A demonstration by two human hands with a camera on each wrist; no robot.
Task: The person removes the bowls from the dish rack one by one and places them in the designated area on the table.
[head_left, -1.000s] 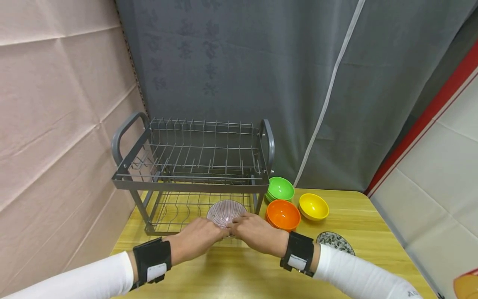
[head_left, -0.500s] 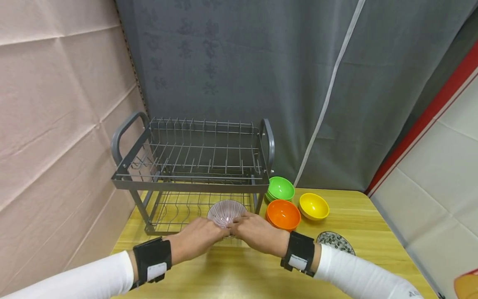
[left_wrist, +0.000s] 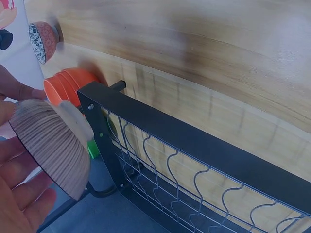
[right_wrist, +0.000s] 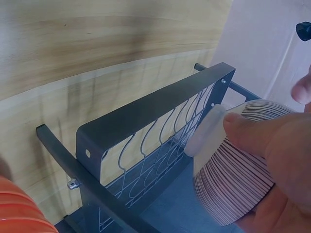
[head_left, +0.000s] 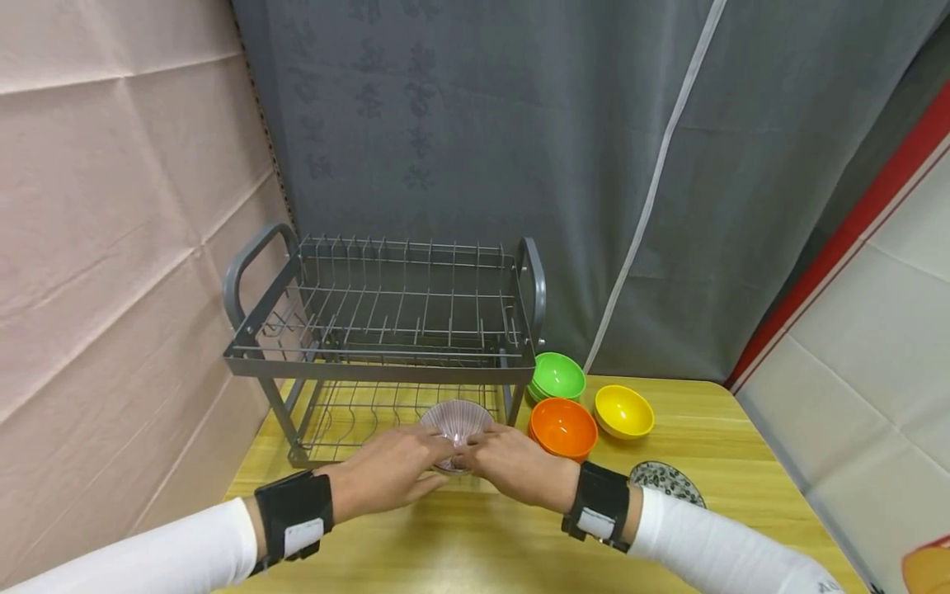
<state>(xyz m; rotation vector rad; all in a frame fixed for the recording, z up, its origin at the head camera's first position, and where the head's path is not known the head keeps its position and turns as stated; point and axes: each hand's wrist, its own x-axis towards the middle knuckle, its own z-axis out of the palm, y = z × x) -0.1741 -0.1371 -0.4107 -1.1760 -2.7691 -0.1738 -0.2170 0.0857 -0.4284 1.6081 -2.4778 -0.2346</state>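
A striped bowl (head_left: 454, 418) is held in front of the dish rack's lower tier, tilted with its pale foot (right_wrist: 205, 131) towards the rack in the right wrist view. My right hand (head_left: 519, 466) grips it, the thumb (right_wrist: 243, 127) pressed on the striped outer wall and the fingers at the rim. My left hand (head_left: 389, 466) is beside the bowl's left side with its fingers extended and thumb apart. In the left wrist view the left fingers (left_wrist: 29, 187) lie loosely by the rim; whether they touch it I cannot tell.
The two-tier dark metal dish rack (head_left: 378, 373) stands at the left. Right of it are stacked green bowls (head_left: 558, 375), stacked orange bowls (head_left: 564, 427), a yellow bowl (head_left: 623, 411) and a floral-patterned bowl (head_left: 666, 481). A grey curtain (head_left: 460, 124) hangs behind the wooden table (head_left: 490, 544).
The left hand's fingers have straightened, its thumb has come away from the bowl, and it has shifted slightly left. The bowl has moved slightly right, still in the right hand.
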